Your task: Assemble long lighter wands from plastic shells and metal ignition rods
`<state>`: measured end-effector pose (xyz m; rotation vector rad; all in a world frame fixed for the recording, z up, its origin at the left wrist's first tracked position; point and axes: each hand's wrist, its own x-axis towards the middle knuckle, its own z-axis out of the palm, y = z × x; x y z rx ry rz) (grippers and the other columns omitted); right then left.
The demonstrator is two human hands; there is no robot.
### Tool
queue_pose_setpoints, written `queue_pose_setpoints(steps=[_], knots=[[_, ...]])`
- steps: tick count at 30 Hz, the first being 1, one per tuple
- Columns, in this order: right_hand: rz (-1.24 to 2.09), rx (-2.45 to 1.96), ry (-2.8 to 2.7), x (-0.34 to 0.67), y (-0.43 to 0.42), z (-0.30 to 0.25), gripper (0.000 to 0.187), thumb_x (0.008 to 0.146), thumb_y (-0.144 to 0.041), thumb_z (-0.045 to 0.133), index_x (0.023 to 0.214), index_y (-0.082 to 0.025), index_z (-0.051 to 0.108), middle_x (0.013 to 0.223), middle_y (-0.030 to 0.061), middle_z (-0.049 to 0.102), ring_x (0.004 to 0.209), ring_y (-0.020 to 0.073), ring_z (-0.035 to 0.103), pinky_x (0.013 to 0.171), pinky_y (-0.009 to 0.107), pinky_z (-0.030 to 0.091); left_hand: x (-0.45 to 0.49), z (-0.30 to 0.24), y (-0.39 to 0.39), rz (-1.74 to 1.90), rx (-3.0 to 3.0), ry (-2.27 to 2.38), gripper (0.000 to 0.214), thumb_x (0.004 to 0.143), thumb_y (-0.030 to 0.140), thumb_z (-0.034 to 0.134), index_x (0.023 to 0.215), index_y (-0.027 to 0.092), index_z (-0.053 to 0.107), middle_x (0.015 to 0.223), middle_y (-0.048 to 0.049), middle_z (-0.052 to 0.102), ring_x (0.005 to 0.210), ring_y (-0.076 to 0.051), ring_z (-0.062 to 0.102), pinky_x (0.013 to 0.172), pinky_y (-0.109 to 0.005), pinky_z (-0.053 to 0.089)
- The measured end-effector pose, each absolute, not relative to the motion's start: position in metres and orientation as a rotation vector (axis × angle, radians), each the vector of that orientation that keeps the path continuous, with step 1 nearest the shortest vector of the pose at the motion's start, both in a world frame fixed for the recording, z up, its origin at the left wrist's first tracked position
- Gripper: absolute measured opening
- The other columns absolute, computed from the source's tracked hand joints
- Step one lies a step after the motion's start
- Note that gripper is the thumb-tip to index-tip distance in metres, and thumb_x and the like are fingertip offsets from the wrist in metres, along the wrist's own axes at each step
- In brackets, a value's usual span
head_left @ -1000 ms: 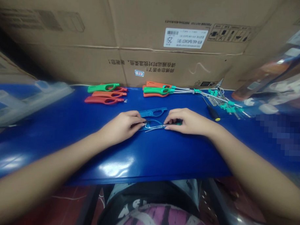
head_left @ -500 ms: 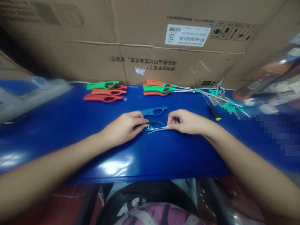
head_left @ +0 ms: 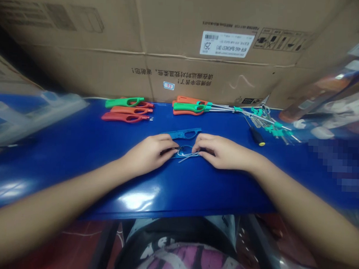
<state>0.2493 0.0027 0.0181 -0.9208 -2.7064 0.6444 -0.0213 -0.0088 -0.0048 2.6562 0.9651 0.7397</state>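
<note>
My left hand (head_left: 151,153) and my right hand (head_left: 221,151) rest on the blue table (head_left: 78,154), fingertips pinched on a small blue handle shell with thin metal wires (head_left: 187,151) lying between them. Just behind it lies a second blue handle half (head_left: 184,133), untouched. Both hands have fingers curled together on the part.
Green and orange handle shells (head_left: 127,110) lie at the back left. Assembled long-stemmed pieces (head_left: 195,106) and loose metal rods with teal tips (head_left: 268,122) lie at the back right, beside a black-and-yellow screwdriver (head_left: 256,136). Cardboard boxes (head_left: 182,44) wall the back. A clear plastic tray (head_left: 35,113) sits left.
My right hand has slid slightly left and closer over the blue part; my left hand stays pinched at the same spot.
</note>
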Motion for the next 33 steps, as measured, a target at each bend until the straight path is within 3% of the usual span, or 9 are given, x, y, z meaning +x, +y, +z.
queue_pose_setpoints(steps=[11, 19, 23, 33], knots=[[0.653, -0.912, -2.687, 0.2488, 0.0021, 0.0188, 0.022, 0.093, -0.006, 0.052, 0.108, -0.018, 0.063, 0.111, 0.0077, 0.066, 0.099, 0.02, 0.063, 0.087, 0.033, 0.05, -0.0204, -0.001, -0.0129, 0.79, 2.621, 0.985, 0.019, 0.098, 0.022, 0.061, 0.109, 0.016, 0.075, 0.098, -0.0059, 0.072, 0.085, -0.016, 0.069, 0.074, -0.025, 0.054], [0.687, -0.921, -2.673, 0.2475, 0.0024, 0.0203, 0.021, 0.091, -0.004, 0.054, 0.105, -0.018, 0.063, 0.106, 0.0063, 0.066, 0.096, 0.0191, 0.062, 0.085, 0.032, 0.049, -0.0206, -0.0001, -0.0143, 0.796, 2.557, 0.991, 0.017, 0.095, 0.024, 0.064, 0.106, 0.016, 0.075, 0.092, -0.0037, 0.068, 0.071, -0.011, 0.062, 0.065, -0.022, 0.051], [0.677, -0.905, -2.675, 0.2482, 0.0026, 0.0189, 0.025, 0.094, -0.007, 0.052, 0.113, -0.018, 0.064, 0.113, 0.0079, 0.066, 0.101, 0.0205, 0.063, 0.088, 0.034, 0.05, -0.0201, 0.0005, -0.015, 0.806, 2.543, 0.999, 0.015, 0.094, 0.023, 0.064, 0.103, 0.016, 0.075, 0.091, -0.0032, 0.068, 0.068, -0.01, 0.061, 0.064, -0.021, 0.05], [0.705, -0.933, -2.675, 0.2475, 0.0025, 0.0195, 0.022, 0.093, -0.006, 0.052, 0.108, -0.018, 0.063, 0.11, 0.0076, 0.065, 0.1, 0.0203, 0.062, 0.088, 0.034, 0.05, -0.0193, 0.0001, -0.0156, 0.822, 2.538, 1.024, 0.016, 0.096, 0.025, 0.063, 0.104, 0.017, 0.073, 0.09, -0.0028, 0.068, 0.068, -0.01, 0.061, 0.066, -0.022, 0.05]])
